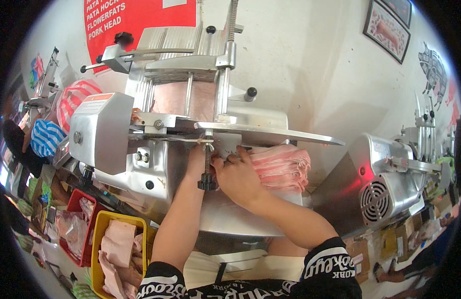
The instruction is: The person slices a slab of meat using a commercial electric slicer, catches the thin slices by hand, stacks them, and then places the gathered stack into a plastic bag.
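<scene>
A meat slicer [155, 160] of bare metal stands before me, with a slab of pork [178, 99] held in its carriage under a ridged press. Below the slicer's flat metal plate, a stack of thin pork belly slices [281, 166] lies folded on the metal receiving surface [245, 218]. My right hand [236, 173] is at the left end of this stack, fingers bent and touching or very near it. My left hand [197, 153] reaches under the plate behind a threaded rod with a black knob [206, 182]. Its fingers are mostly hidden, and what it holds cannot be seen.
To the lower left, a yellow crate [97, 239] and a red crate [71, 202] contain pork pieces. Striped plastic bags [47, 137] are at far left. Another slicer [383, 164] stands to the right. The plate's edge [327, 139] juts out over the slices.
</scene>
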The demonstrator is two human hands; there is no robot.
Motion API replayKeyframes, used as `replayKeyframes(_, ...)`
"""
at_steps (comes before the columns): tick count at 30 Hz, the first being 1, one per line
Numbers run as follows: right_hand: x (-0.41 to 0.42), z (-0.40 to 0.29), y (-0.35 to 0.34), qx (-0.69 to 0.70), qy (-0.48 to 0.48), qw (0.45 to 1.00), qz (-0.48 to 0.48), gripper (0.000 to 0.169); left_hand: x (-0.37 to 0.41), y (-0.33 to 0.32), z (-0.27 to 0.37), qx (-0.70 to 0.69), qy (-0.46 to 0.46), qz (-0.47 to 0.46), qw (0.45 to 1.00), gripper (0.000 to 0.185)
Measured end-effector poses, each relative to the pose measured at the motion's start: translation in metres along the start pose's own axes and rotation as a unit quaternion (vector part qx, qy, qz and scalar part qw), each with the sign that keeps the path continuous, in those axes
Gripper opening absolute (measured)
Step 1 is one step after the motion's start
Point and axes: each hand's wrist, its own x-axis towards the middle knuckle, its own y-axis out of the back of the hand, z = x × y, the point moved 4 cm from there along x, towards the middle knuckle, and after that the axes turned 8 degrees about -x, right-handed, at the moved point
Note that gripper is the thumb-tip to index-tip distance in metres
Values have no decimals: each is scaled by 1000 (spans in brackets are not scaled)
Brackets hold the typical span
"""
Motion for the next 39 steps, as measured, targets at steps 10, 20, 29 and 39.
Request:
replayKeyframes(10, -3, -1, 1, -6, 12, 997, -79, 28, 2, 10, 12, -9, -84, 4, 996, 22)
replayKeyframes(20, 8, 24, -2, 102, -104, 989, 28, 85, -8, -11, 20, 13, -106, -24, 994, 26)
replayKeyframes(29, 8, 18, -20, 4, -43, 999, 26, 51, 21, 8, -4, -38, -82, -78, 993, 22)
replayKeyframes(39, 1, 8, -4, -16, 1, 1000, 3, 20, 28, 23, -8, 67, -64, -3, 996, 15)
